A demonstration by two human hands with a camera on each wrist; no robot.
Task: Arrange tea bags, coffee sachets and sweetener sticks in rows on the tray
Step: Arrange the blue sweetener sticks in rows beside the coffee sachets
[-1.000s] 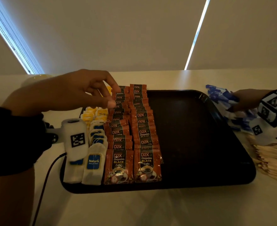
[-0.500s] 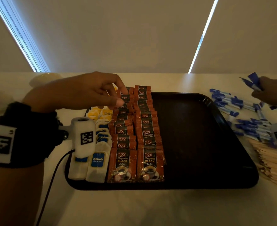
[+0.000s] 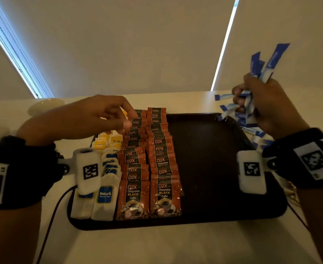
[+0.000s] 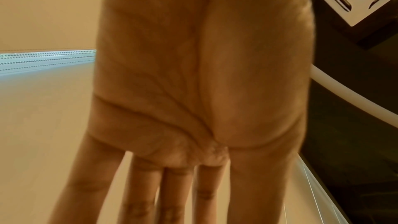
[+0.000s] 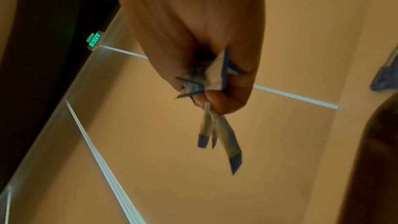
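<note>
A dark tray (image 3: 204, 159) holds white and yellow tea bags (image 3: 105, 195) along its left side. Beside them run two rows of brown coffee sachets (image 3: 164, 195); the tray's right half is bare. My left hand (image 3: 129, 119) hovers at the far end of the left coffee row, fingertips at the sachets, holding nothing. The left wrist view shows its fingers (image 4: 140, 193) stretched out. My right hand (image 3: 252, 100) is raised past the tray's far right corner and grips a bunch of blue-white sweetener sticks (image 3: 271, 60), which hang from the fist (image 5: 215, 94) as sticks (image 5: 221, 134).
More loose sweetener sticks (image 3: 252, 128) lie on the pale table just right of the tray. A white dish (image 3: 46, 107) sits at the far left. Cables trail from both wrist cameras over the table's near edge.
My right hand has lifted off the pile of sweetener sticks with a bunch in its grip and risen. My left hand has stayed at the far end of the coffee row.
</note>
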